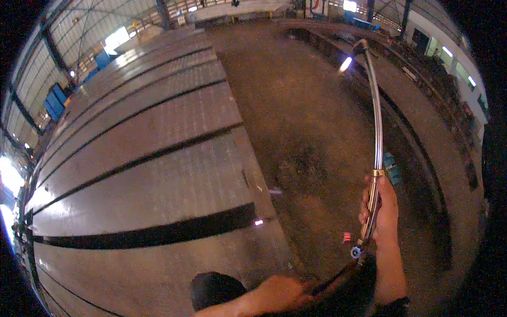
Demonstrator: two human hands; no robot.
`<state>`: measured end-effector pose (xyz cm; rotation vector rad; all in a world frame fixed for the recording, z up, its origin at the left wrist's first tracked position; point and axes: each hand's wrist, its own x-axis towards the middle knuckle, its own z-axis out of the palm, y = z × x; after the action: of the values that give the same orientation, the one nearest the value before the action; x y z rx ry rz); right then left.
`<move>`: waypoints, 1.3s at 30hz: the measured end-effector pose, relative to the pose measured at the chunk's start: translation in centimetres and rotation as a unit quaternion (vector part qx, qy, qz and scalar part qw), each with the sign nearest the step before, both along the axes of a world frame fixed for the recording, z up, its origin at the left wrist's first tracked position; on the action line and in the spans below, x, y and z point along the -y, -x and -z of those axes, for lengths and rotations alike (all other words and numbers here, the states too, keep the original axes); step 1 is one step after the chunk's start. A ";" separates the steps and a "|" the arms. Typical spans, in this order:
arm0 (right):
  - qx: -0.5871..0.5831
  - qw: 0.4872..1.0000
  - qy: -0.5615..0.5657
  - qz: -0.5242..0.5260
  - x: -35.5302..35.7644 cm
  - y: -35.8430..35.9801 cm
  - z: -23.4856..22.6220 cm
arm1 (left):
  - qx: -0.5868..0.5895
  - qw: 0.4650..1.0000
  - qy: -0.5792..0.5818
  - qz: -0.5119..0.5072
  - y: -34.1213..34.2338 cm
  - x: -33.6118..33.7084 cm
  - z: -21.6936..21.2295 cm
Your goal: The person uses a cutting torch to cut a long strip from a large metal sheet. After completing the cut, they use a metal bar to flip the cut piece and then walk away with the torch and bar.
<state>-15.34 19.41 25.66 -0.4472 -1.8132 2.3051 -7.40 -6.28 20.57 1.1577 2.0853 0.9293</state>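
My right hand (pixel 387 208) is closed around the brass-coloured handle of a gas cutting torch (pixel 377 121). Its long metal tubes rise away from me to a bent head, where a bright flame (pixel 346 64) glows at the tip. Below my grip sits a round valve knob (pixel 356 252), and a dark hose (pixel 335 278) runs down from there toward my left hand (pixel 282 292). That hand, low in the middle, appears closed on the hose; its fingers are blurred and partly hidden. The flame is over the floor, to the right of large flat steel plates (pixel 174 158).
Dark gaps separate the plates, the widest (pixel 153 231) lying close to me. A dark rounded shape (pixel 216 290) is beside my left forearm. A teal object (pixel 392 168) rests on the brown floor (pixel 296 105) beyond my right hand. Long dark steel pieces (pixel 422 142) stretch along the right.
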 end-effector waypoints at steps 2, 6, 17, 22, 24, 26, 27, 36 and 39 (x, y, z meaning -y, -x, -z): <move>-0.012 1.000 0.014 -0.005 -0.2 -0.4 1.3 | -0.048 0.994 0.093 -0.014 0.2 -0.3 3.6; -0.018 0.998 0.056 0.006 -0.6 -0.4 1.1 | -0.122 0.961 0.198 -0.149 3.1 2.3 6.0; 0.007 0.997 0.078 0.016 -1.1 0.0 0.9 | 0.169 0.916 0.169 -0.321 13.9 6.4 16.3; 0.011 0.999 0.043 0.011 0.0 0.2 0.3 | -0.057 0.893 0.430 -0.118 17.8 12.1 33.6; 0.009 0.998 0.056 0.017 -0.7 -0.4 0.9 | 0.063 0.862 0.225 -0.450 19.4 11.5 37.9; 0.005 0.998 0.062 0.015 -1.0 -1.3 1.0 | 0.155 0.796 0.069 -0.581 20.0 12.2 40.4; -0.003 0.998 0.063 0.017 -1.2 -1.7 1.2 | 0.197 0.803 0.024 -0.562 20.0 11.5 41.1; -0.022 0.997 0.028 0.065 -0.9 -3.3 0.3 | 0.464 0.658 -0.210 -0.554 19.3 7.6 38.8; -0.004 0.996 0.055 0.077 -0.4 -2.6 0.1 | 0.458 0.691 -0.197 -0.524 19.5 8.7 40.1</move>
<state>-12.71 19.85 25.58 -0.5726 -1.5944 2.3040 -26.86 -15.03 -19.57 -0.5667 1.5120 1.9830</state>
